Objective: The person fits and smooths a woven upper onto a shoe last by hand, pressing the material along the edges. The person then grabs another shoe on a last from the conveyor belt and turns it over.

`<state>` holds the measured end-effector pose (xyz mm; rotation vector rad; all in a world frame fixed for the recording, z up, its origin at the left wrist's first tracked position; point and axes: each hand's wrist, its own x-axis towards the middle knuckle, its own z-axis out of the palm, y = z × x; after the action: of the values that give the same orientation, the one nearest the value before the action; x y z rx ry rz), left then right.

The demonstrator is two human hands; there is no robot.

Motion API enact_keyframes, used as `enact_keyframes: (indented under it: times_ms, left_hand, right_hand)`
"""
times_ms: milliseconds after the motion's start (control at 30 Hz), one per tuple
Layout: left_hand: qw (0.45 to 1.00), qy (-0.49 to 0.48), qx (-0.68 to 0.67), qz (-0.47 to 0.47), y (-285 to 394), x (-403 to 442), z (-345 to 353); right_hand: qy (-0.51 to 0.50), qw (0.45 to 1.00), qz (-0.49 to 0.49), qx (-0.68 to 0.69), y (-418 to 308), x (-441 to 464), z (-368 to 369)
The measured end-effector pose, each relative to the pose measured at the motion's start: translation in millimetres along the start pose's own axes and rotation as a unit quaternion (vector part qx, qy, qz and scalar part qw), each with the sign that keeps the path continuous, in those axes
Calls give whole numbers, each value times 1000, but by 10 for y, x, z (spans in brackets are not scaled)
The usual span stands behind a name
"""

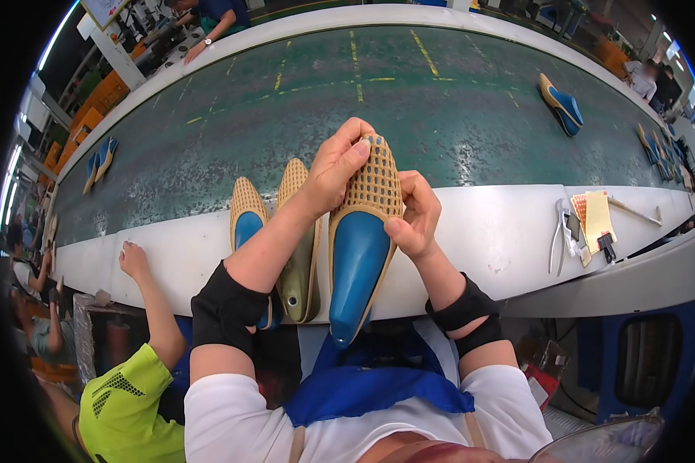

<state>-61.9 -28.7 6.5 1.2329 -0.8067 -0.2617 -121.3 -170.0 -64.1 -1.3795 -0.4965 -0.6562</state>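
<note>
A tan woven shoe upper (pixel 377 181) is stretched over a blue shoe last (pixel 357 258), toe pointing away from me. My left hand (pixel 336 166) is closed over the left side of the toe, thumb on the weave. At the right edge of the upper, my right hand (pixel 418 216) pinches the side with thumb and fingers. Just left, partly behind my left forearm, lie a woven shoe on an olive-green last (pixel 300 282) and another woven shoe on a blue last (pixel 245 202).
A white ledge (pixel 486 239) borders the green conveyor belt (pixel 286 116). Pliers (pixel 557 238), yellow cards (pixel 594 217), a black clip (pixel 607 247) and a stick-handled tool (pixel 635 211) lie right. A shoe (pixel 561 104) rides the belt. A co-worker's hand (pixel 133 258) is left.
</note>
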Motion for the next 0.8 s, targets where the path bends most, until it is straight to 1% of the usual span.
enact_keyframes:
  times_ms: [100,167,800]
  left_hand:
    - [1000,-4,4,-1,-25,11,-22]
    - [1000,-2,1,-3,-41,12,-21]
    - [1000,11,15,9,-120,31,-36]
  right_hand:
    - [3,1000,9,6,49,-8,-11]
    - [-3,1000,-8,-4,97,-16,-31]
    - [-1,999,13,39,108,-36,-29]
